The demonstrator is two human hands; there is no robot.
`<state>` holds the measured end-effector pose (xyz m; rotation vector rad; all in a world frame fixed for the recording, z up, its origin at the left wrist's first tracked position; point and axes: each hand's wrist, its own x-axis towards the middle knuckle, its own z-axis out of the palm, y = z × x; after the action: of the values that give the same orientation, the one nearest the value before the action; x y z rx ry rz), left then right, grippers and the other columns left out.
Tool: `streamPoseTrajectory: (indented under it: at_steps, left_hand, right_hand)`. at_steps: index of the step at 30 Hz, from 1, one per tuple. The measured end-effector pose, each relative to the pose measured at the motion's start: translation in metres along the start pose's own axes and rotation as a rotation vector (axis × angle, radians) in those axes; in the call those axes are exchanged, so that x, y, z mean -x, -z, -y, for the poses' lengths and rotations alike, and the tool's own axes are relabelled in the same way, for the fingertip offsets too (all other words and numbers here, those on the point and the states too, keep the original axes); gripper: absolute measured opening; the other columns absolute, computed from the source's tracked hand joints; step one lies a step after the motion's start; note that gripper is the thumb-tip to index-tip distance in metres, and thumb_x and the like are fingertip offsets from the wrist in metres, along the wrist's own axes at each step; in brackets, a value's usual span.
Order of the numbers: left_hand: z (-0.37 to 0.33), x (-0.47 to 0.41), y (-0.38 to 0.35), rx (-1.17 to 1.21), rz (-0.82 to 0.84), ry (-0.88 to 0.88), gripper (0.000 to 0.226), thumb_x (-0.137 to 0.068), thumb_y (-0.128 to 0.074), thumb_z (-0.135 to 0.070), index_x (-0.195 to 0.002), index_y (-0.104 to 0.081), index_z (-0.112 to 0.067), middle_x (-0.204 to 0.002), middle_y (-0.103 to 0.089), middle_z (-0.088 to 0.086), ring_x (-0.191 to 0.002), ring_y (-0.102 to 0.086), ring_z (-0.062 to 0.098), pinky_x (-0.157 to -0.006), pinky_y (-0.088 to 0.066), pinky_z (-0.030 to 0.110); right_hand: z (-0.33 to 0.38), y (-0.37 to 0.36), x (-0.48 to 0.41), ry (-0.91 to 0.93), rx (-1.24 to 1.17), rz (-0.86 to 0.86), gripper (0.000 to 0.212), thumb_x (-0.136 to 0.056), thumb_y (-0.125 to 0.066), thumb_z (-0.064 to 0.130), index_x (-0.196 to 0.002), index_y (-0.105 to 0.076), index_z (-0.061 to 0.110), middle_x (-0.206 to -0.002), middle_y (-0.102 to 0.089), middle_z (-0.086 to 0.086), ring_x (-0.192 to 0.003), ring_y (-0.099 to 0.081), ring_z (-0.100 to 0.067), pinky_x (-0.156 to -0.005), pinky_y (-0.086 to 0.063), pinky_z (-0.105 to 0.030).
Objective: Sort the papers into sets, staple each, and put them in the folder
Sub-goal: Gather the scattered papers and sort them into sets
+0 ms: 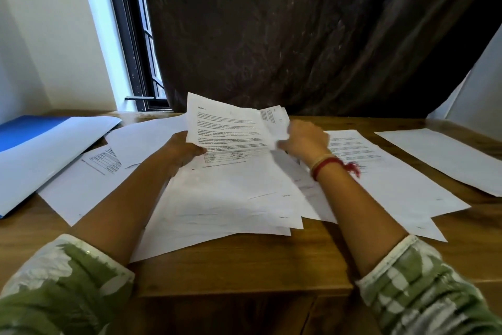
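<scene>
While white papers [225, 198] lay spread on the wooden table [244, 266], left hand [182, 151] pinched a printed sheet [231, 131] (black words, small grid) above them, right hand [304, 139] fingers curled on a second sheet [274, 117]

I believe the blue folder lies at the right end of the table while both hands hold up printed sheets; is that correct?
Not quite: the head view shows the blue folder at the left end of the table, not the right. The left hand and right hand do hold up printed sheets.
</scene>
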<state>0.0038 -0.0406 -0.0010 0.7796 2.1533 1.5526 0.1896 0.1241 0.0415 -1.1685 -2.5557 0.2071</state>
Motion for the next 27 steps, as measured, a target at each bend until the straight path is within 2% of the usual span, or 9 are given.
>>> streamPoseTrajectory:
  at_steps: [2,5,10,12,15,17,19,23,27]
  left_hand:
    - [0.001,-0.001,0.000,0.028,0.005,0.002,0.043,-0.085,-0.069,-0.005,-0.126,-0.057,-0.012,-0.134,-0.056,0.009,-0.123,-0.052,0.033,-0.107,-0.039,0.053]
    - [0.002,-0.003,0.002,0.043,0.009,0.021,0.045,-0.085,-0.068,-0.002,-0.128,-0.056,-0.010,-0.135,-0.055,0.009,-0.124,-0.050,0.033,-0.108,-0.037,0.053]
    - [0.003,-0.002,0.006,0.081,0.033,0.038,0.046,-0.084,-0.068,0.001,-0.128,-0.056,-0.010,-0.135,-0.056,0.009,-0.124,-0.050,0.032,-0.109,-0.036,0.053]
    - [0.003,-0.002,0.005,0.084,0.041,0.040,0.046,-0.084,-0.068,0.000,-0.128,-0.056,-0.011,-0.135,-0.056,0.009,-0.124,-0.051,0.032,-0.109,-0.036,0.052]
    - [0.002,-0.002,0.004,0.070,0.037,0.040,0.046,-0.085,-0.068,-0.001,-0.129,-0.056,-0.011,-0.134,-0.056,0.008,-0.123,-0.051,0.031,-0.107,-0.038,0.048]
    - [0.002,-0.003,0.003,0.059,0.034,0.035,0.046,-0.085,-0.068,-0.002,-0.129,-0.056,-0.010,-0.134,-0.056,0.009,-0.123,-0.051,0.031,-0.104,-0.039,0.047]
    - [0.000,-0.001,0.001,0.030,0.025,0.027,0.045,-0.086,-0.068,-0.004,-0.128,-0.055,-0.011,-0.134,-0.056,0.009,-0.122,-0.051,0.031,-0.103,-0.040,0.046]
    - [-0.001,-0.001,0.002,0.027,0.030,0.030,0.044,-0.088,-0.065,-0.004,-0.130,-0.053,-0.009,-0.137,-0.054,0.011,-0.122,-0.051,0.031,-0.103,-0.039,0.043]
    - [-0.008,0.001,0.000,0.009,-0.003,0.081,0.037,-0.096,-0.055,-0.013,-0.133,-0.050,-0.009,-0.136,-0.054,0.006,-0.105,-0.055,0.025,-0.088,-0.044,0.036]
  right_hand:
    - [-0.036,0.004,-0.003,-0.210,0.127,0.147,0.049,-0.081,-0.067,0.048,-0.117,-0.054,0.017,-0.123,-0.059,-0.008,-0.109,-0.055,-0.031,-0.094,-0.045,-0.044]
    - [-0.059,0.008,-0.001,-0.198,0.097,0.251,0.050,-0.085,-0.066,0.045,-0.120,-0.054,0.011,-0.123,-0.060,-0.011,-0.098,-0.054,-0.027,-0.091,-0.047,-0.037]
    - [-0.053,0.008,-0.001,-0.136,0.133,0.194,0.045,-0.091,-0.062,0.032,-0.127,-0.051,0.006,-0.128,-0.057,-0.013,-0.112,-0.055,-0.029,-0.095,-0.045,-0.034]
    - [-0.052,0.004,-0.003,-0.135,0.150,0.158,0.039,-0.093,-0.059,0.028,-0.124,-0.053,0.006,-0.122,-0.059,-0.013,-0.107,-0.057,-0.028,-0.091,-0.046,-0.033]
    - [-0.045,0.002,-0.008,-0.128,0.130,0.061,0.023,-0.094,-0.059,0.025,-0.110,-0.059,0.009,-0.095,-0.057,-0.008,-0.084,-0.055,-0.022,-0.073,-0.043,-0.027]
    - [-0.034,0.003,-0.011,-0.125,0.025,0.013,0.016,-0.092,-0.062,0.027,-0.090,-0.059,0.012,-0.080,-0.054,-0.004,-0.072,-0.053,-0.018,-0.067,-0.040,-0.025]
    - [-0.016,0.003,-0.014,-0.069,-0.190,0.005,0.024,-0.089,-0.064,0.027,-0.073,-0.055,0.013,-0.072,-0.053,-0.001,-0.064,-0.053,-0.017,-0.058,-0.039,-0.023]
    - [0.034,-0.014,-0.001,0.088,-0.544,0.076,0.019,-0.084,-0.063,0.018,-0.067,-0.063,0.008,-0.066,-0.058,-0.006,-0.063,-0.055,-0.020,-0.058,-0.041,-0.024]
    - [0.074,-0.047,0.019,0.220,-0.543,0.077,0.022,-0.082,-0.062,0.014,-0.061,-0.056,0.014,-0.068,-0.059,-0.003,-0.070,-0.058,-0.020,-0.060,-0.038,-0.025]
